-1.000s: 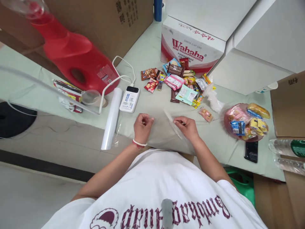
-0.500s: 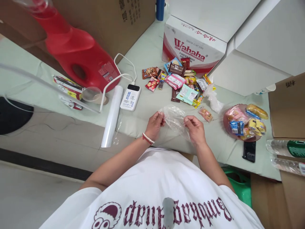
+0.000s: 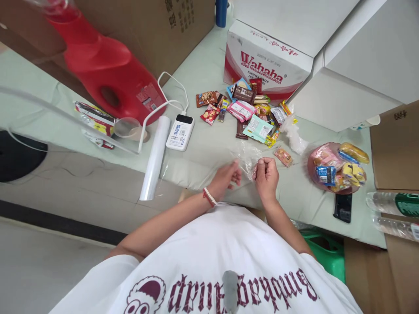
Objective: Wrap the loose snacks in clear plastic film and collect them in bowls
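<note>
“Some clear film [image 3: 247, 159] is pinched by the right hand [image 3: 266, 175], isn't it?”

“Yes, between thumb and bent fingers. The left hand [image 3: 226, 176] is held just beside it, fingers loosely curled; whether film is caught there cannot be told.”

“What is changed?”

“In the view from a second ago the film is spread as a sheet between the hands; now it is drawn into a crumpled bunch beside the right hand. It is judged, then, that the film is being gathered rather than kept flat.”

“And farther out?”

“A wrapped snack [image 3: 283, 156] is left just beyond the right hand, on the counter [image 3: 209, 146]. Behind is spread a snack heap [image 3: 242, 110]; a white roll [image 3: 155, 159] is laid well to the left.”
</note>
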